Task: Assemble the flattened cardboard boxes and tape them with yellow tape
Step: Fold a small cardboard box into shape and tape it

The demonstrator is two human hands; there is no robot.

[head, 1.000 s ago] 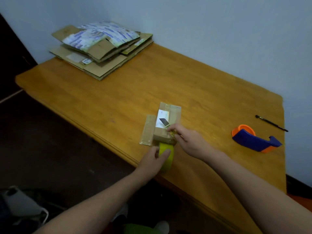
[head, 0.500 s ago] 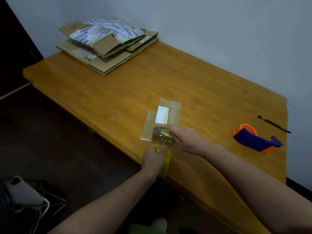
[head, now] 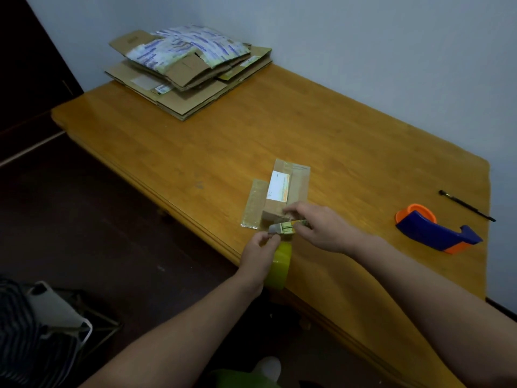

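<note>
A small cardboard box (head: 282,191) with a white label stands near the table's front edge, one flap lying flat to its left. My left hand (head: 258,257) grips the yellow tape roll (head: 278,266) just in front of the box, at the table edge. My right hand (head: 321,229) holds a small utility knife (head: 285,227) with a yellow-green handle, its blade pointing left at the stretch of tape between roll and box. A stack of flattened cardboard boxes (head: 187,71) lies at the far left corner of the table.
A blue and orange tape dispenser (head: 433,231) sits at the right of the wooden table (head: 195,147), with a thin black pen (head: 467,205) behind it. A wall runs along the far side. Dark floor and a folding chair (head: 61,317) lie to the left.
My right hand has brought the knife down from the top of the box to its near end. My left hand has pulled the tape roll slightly toward me, off the box.
</note>
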